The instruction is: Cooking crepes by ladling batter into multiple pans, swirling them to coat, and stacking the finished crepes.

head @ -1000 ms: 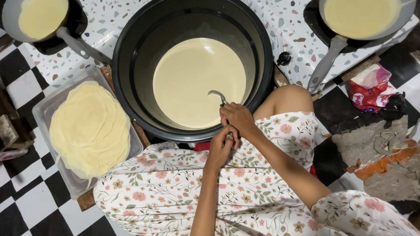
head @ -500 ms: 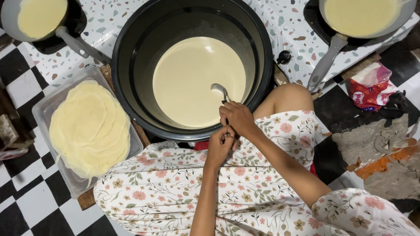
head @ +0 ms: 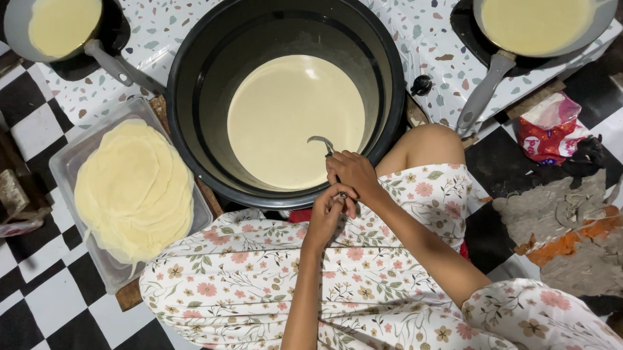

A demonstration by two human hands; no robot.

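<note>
A wide black pot holds pale yellow batter. My right hand grips a metal ladle by its handle, and the ladle's bowl sits at the batter's surface near the pot's near rim. My left hand is just below, its bunched fingertips pressed against the right hand's fingers. Whether it pinches the handle's end is hidden. Both hands hover over my lap, which is covered in floral cloth.
A clear tray at the left holds a stack of thin pale crepes. Two grey pans of batter sit on burners, one far left and one far right. A red packet and a dirty rag lie on the checkered floor.
The ladle's bowl rose slightly in the batter, then dropped back. Both hands stayed almost in place.
</note>
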